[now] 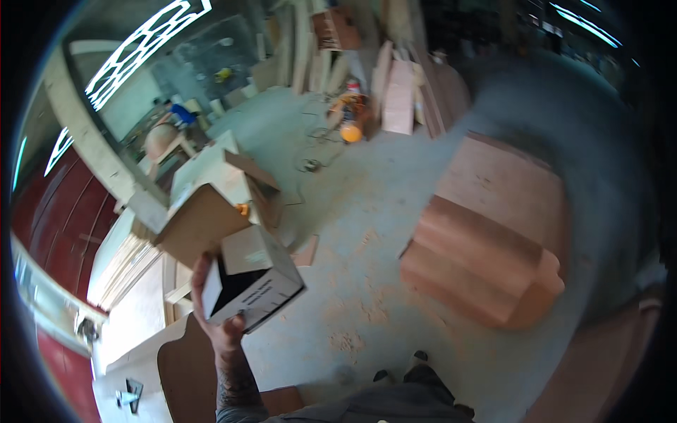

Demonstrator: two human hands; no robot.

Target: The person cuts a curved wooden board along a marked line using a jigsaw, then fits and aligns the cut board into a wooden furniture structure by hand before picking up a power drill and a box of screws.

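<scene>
My left hand (224, 330), on a raised forearm, grips a white cardboard box (278, 285) with dark print on its side. The thumb presses the lower edge and the fingers wrap around its left side. A flap (247, 248) stands up at the box's top, and the inside looks dark; its contents cannot be made out. Just behind the box rises a flat brown panel (201, 222); whether it touches the box is unclear. My right hand is out of view.
A large piece with curved brown wood panels (486, 247) stands on the floor to the right. Sawdust (349, 342) lies near my feet. Stacked sheets (134, 264) and a concrete pillar (106, 144) are at left. Farther off, a person in blue (182, 114) works near a table.
</scene>
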